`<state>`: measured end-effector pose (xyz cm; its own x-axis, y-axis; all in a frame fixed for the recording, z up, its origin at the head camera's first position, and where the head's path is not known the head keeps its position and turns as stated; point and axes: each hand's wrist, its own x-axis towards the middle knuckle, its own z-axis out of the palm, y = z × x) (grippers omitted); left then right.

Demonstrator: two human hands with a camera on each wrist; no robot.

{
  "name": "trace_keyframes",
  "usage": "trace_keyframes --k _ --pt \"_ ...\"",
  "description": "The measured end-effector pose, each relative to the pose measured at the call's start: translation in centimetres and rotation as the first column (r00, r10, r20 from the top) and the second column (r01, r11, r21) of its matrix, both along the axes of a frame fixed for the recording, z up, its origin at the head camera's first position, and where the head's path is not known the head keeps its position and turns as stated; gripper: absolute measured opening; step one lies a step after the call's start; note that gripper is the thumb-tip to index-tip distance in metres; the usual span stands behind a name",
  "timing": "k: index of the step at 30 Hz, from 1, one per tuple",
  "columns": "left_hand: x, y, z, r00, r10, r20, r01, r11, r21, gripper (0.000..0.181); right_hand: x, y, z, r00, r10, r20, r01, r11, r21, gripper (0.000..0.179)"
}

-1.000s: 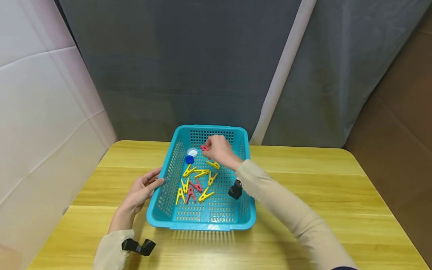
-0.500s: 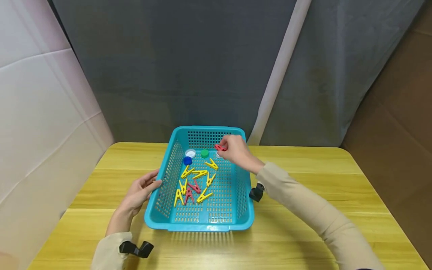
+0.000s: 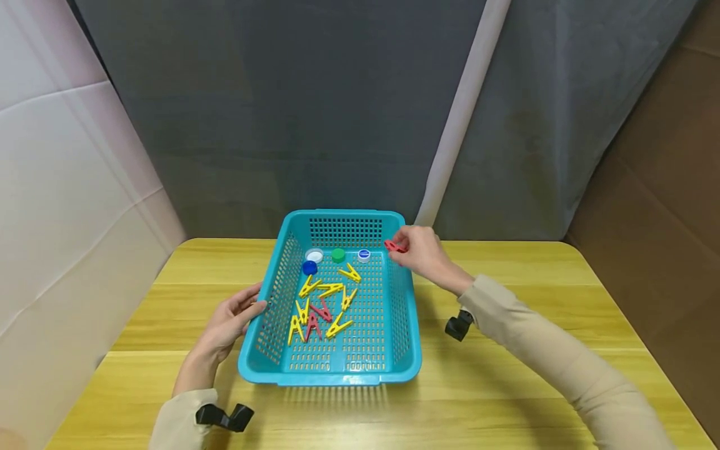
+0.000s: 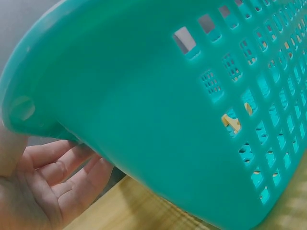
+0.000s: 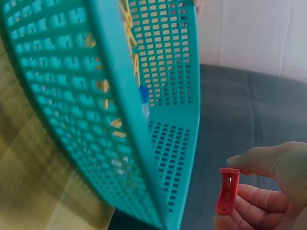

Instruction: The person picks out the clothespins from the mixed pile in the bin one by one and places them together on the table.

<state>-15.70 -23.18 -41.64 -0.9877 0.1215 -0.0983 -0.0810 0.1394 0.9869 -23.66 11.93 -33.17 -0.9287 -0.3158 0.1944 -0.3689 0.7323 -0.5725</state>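
Observation:
A turquoise plastic basket point(image 3: 337, 379) stands on the table, with my left hand point(image 3: 225, 328) gripping its left rim, thumb on top and fingers outside below. My right hand point(image 3: 424, 253) pinches a red clothespin point(image 3: 392, 246) over the basket's far right rim. The right wrist view shows that clothespin between thumb and fingers, beside the basket wall. Several yellow clothespins point(image 3: 339, 325) and two pink-red clothespins point(image 3: 312, 326) lie inside, mostly to the left. Toward the back sit a dark blue cap point(image 3: 309, 267), a clear-rimmed white cap point(image 3: 314, 255), a green cap point(image 3: 338, 255) and a blue-and-white cap point(image 3: 364, 255).
The wood-grain table point(image 3: 534, 350) extends on both sides of the basket. A dark grey curtain point(image 3: 292, 125) hangs behind its far edge, with a pale strip point(image 3: 458, 125) running down it. White sheeting point(image 3: 67, 187) is on the left and a brown panel point(image 3: 658, 206) on the right.
My right hand has carried the red clothespin rightward from the basket's back middle to its right rim, uncovering the green and blue-and-white caps. The left hand keeps its grip on the rim.

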Motion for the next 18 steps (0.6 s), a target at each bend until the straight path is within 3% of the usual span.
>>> trace_keyframes --k 18 --pt "0.0 0.0 0.0 1.000 -0.005 -0.005 0.005 1.000 -0.003 0.058 -0.1 5.1 -2.0 0.995 -0.095 -0.031 0.096 0.995 0.017 0.017"
